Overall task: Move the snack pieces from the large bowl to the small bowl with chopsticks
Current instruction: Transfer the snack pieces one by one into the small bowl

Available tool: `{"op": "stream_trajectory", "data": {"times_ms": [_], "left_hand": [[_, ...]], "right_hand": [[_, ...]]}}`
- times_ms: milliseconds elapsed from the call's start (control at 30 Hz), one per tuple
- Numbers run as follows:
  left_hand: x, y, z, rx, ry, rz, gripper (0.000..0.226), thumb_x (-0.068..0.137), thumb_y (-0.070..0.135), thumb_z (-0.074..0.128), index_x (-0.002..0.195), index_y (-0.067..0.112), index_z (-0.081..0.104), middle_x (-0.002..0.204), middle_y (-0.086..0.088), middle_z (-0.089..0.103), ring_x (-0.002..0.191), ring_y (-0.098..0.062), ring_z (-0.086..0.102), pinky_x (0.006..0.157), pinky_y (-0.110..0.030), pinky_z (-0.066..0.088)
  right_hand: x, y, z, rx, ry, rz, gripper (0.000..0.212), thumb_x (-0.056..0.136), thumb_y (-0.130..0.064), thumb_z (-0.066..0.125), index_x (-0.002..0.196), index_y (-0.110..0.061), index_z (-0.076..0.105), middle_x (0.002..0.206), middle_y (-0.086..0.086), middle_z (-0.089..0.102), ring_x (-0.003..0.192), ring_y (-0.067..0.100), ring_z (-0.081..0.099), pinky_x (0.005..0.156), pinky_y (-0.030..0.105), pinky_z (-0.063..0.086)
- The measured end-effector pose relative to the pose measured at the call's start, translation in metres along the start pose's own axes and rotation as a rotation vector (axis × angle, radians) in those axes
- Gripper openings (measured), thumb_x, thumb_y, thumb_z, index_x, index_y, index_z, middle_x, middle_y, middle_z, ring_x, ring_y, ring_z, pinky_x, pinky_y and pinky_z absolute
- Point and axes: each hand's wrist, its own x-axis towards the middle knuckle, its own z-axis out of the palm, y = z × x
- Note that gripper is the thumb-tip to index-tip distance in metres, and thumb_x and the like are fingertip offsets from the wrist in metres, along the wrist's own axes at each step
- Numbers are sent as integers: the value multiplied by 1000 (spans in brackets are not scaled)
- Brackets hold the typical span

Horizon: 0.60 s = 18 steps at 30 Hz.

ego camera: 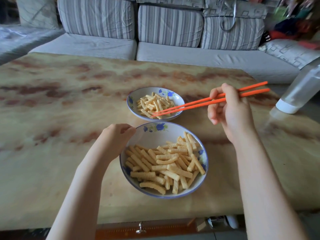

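Observation:
The large bowl (pixel 150 135), white with blue flowers, sits near the table's front edge and holds several ridged yellow snack pieces (pixel 164 163). My left hand (pixel 115 135) grips its far left rim. Just behind it stands the small bowl (pixel 176 99), also with several snack pieces (pixel 152 103) in it. My right hand (pixel 228 108) holds a pair of orange chopsticks (pixel 195 103). Their tips lie close together over the small bowl's near side, touching the pieces there. I cannot tell whether a piece is held between the tips.
The bowls stand on a marbled beige and brown table (pixel 60 118). A clear bottle with a white cap (pixel 297 94) leans at the right edge. A grey striped sofa (pixel 155 32) runs behind the table. A drawer knob (pixel 140 227) shows below the front edge.

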Motion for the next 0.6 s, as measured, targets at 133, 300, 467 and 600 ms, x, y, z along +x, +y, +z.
{"op": "stream_trajectory", "data": {"times_ms": [133, 300, 467, 600], "left_hand": [[-1, 1, 0, -1, -2, 2, 20, 94, 25, 49, 85, 20, 67, 90, -11, 67, 80, -24, 55, 60, -20, 39], [-2, 1, -1, -7, -7, -1, 19, 93, 25, 50, 83, 22, 65, 87, -11, 68, 77, -23, 54, 60, -20, 38], [-3, 1, -2, -5, -14, 1, 20, 94, 25, 49, 85, 21, 66, 89, -11, 67, 74, -22, 52, 58, -21, 38], [-2, 1, -1, 4, -15, 1, 20, 94, 26, 49, 82, 23, 65, 89, -11, 66, 73, -21, 52, 57, -22, 37]], "right_hand": [[-8, -16, -13, -135, -106, 9, 42, 102, -25, 31, 68, -12, 53, 36, 6, 45, 30, 19, 33, 38, 22, 21], [-15, -25, -20, -234, -136, 22, 43, 102, -26, 31, 68, -11, 52, 35, 5, 44, 29, 19, 33, 35, 19, 21], [-19, -32, -26, -284, -139, 31, 42, 102, -27, 32, 69, -10, 51, 35, 6, 43, 29, 19, 33, 34, 19, 22], [-18, -32, -28, -305, -160, 34, 41, 102, -27, 33, 69, -9, 51, 36, 7, 44, 28, 20, 34, 34, 17, 23]]}}
